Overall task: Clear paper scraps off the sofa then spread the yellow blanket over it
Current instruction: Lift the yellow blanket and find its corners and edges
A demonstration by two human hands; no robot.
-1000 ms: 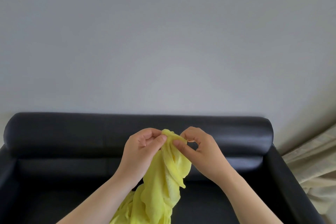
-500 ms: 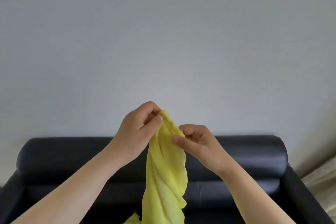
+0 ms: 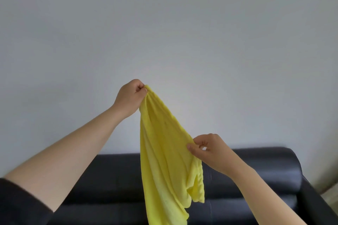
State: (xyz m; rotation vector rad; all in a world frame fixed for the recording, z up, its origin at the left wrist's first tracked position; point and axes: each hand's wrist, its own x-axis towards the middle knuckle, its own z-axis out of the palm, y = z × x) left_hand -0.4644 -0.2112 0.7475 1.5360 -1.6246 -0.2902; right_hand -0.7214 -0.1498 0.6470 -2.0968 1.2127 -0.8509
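Holding the blanket (image 3: 164, 155) up, left hand (image 3: 130, 97) clenching a corner, right hand (image 3: 210, 150) pinching the edge; I'd slide the right along to the next corner.

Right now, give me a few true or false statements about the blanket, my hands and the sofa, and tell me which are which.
1. The left hand holds the top of the yellow blanket, higher than the right hand. True.
2. The yellow blanket lies spread flat over the sofa. False: it hangs bunched in the air from both hands, in front of the sofa's backrest.
3. The right hand is empty. False: its grip pinches the blanket's edge, lower down and to the right.
4. The sofa is dark and stands against a plain pale wall. True.
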